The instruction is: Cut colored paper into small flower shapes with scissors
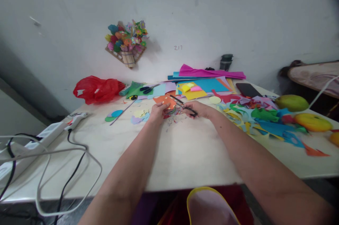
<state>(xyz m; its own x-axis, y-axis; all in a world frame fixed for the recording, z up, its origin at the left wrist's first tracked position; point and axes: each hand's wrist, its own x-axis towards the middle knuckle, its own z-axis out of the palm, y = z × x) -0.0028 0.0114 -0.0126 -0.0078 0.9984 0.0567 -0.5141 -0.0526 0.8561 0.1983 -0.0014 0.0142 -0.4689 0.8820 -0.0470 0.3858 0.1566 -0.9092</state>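
My left hand (158, 112) pinches an orange piece of paper (166, 101) and holds it just above the white table (169, 154). My right hand (199, 109) is closed round the handles of black scissors (182, 105), whose blades point left into the orange paper. Small paper scraps (173, 120) lie on the table under both hands. Paper circles (139, 114) in pale yellow, blue and green lie to the left of my left hand.
Stacked coloured paper sheets (203, 80) lie at the back, cut offcuts (265, 119) at right beside mangoes (312, 122) and a phone (247, 90). A red plastic bag (95, 89), a second pair of scissors (148, 88), a power strip (47, 136) and cables (69, 179) are at left.
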